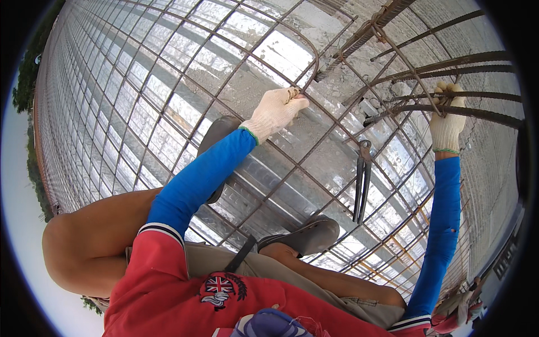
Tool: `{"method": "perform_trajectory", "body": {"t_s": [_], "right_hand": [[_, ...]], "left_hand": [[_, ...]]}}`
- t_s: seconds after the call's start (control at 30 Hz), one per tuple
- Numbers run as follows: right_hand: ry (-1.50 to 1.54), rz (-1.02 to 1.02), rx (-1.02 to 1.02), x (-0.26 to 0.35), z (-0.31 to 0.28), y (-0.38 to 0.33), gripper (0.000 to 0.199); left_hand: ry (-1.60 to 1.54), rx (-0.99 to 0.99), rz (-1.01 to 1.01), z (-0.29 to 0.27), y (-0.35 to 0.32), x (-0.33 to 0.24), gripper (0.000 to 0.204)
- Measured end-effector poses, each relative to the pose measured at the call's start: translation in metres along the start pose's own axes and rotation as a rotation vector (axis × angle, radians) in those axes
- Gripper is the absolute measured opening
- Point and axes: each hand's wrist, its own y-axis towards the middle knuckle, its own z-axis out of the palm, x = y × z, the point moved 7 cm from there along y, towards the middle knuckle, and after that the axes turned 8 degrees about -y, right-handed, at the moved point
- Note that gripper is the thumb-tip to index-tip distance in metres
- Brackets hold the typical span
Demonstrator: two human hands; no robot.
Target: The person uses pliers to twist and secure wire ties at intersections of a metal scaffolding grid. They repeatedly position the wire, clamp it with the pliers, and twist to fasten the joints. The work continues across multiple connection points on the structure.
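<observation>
My left hand, in a cream knitted glove with a green cuff edge, is closed beside a bent bar end of the rebar mesh. Whatever its curled fingers pinch is too small to make out. Over on the right, my right hand, gloved alike, wraps its fingers round ribbed rebar that juts out at the side. Between the two hands a pair of end-cutting nippers with long dark handles rests on the mesh, jaws pointing away from me. Neither hand touches it.
Shiny corrugated metal decking lies beneath the mesh. Thick rebar and concrete rubble stand at the far right, by a rough grey concrete surface. My feet, in dark clogs, are among the bars. Trees show beyond the left edge.
</observation>
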Motion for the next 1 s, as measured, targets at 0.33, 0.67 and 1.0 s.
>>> {"method": "perform_trajectory", "body": {"t_s": [0.33,0.67,1.0], "right_hand": [[-0.012,-0.018,0.001,0.004,0.009,-0.005,0.024],[0.032,-0.012,-0.056,0.004,0.011,-0.012,0.023],[-0.056,0.003,-0.052,0.011,0.011,-0.021,0.018]], "left_hand": [[0.462,-0.141,0.354,0.001,0.016,0.001,0.045],[-0.327,0.01,-0.185,0.028,0.009,0.01,0.043],[-0.467,-0.101,-0.145,0.06,0.018,0.012,0.046]]}}
